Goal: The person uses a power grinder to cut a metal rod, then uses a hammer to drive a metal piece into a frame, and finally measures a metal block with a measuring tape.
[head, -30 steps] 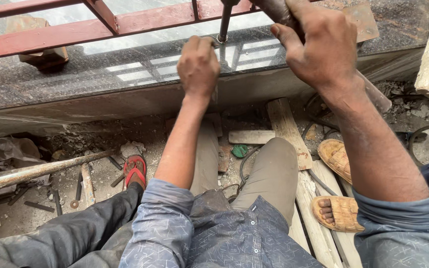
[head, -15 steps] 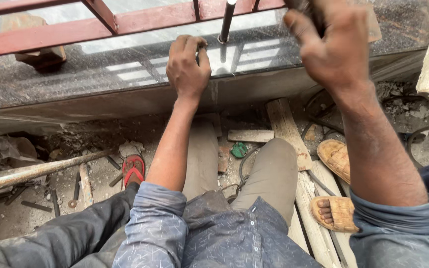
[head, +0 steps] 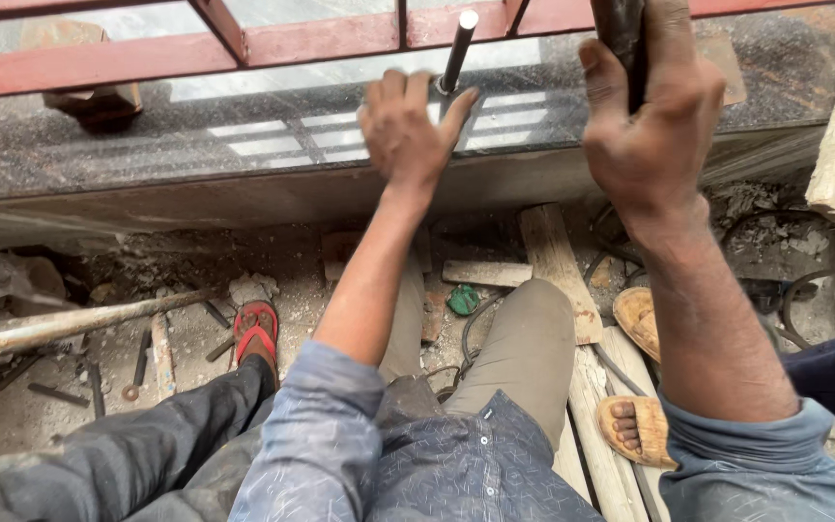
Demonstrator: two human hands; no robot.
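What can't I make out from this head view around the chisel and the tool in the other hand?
- Head view: the dark tool's head is cut off by the top edge.
- Chisel tip on the stone slab is hidden behind the left hand's fingers.
- The right hand covers the tool's handle.
- The red metal frame runs out of view at the top.
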